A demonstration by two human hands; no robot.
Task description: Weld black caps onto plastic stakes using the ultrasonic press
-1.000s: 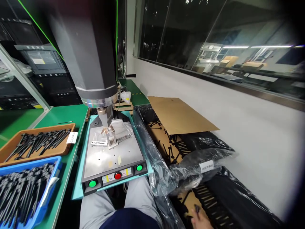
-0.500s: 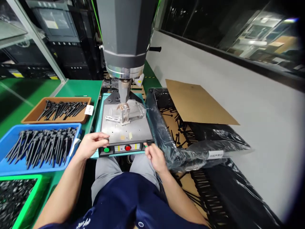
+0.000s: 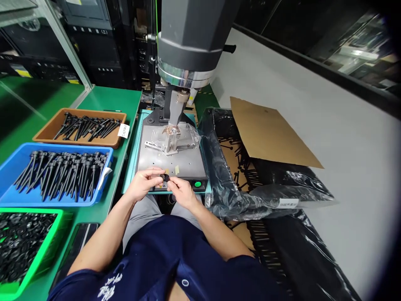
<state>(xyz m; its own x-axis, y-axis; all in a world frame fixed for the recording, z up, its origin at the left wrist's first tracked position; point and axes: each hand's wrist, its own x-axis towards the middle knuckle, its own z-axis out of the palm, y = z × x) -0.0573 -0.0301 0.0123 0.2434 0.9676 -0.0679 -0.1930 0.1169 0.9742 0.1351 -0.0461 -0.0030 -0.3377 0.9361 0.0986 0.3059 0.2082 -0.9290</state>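
White wall (image 3: 282, 88) is running along rt; smooth green tabletop (image 3: 108, 98) is filling left. Grey machine (image 3: 188, 37) is hanging over flat metal plate (image 3: 150, 159). Blue plastic bin (image 3: 46, 203) is holding knob-headed blk rods (image 3: 65, 175), green bin (image 3: 40, 251) is holding sm. blk pcs (image 3: 21, 238), orange tray (image 3: 72, 143) is holding more rods (image 3: 81, 127). L hand (image 3: 142, 184) & R hand (image 3: 183, 192) are both pinching tiny blk part (image 3: 165, 179) nr plate's front edge.

Dark plastic crates (image 3: 97, 48) stacked upper left, a pale metal post (image 3: 67, 49) slanting past them; across to upper right, dark window (image 3: 282, 29) above white wall (image 3: 297, 96), cardboard sheet (image 3: 272, 131) below!
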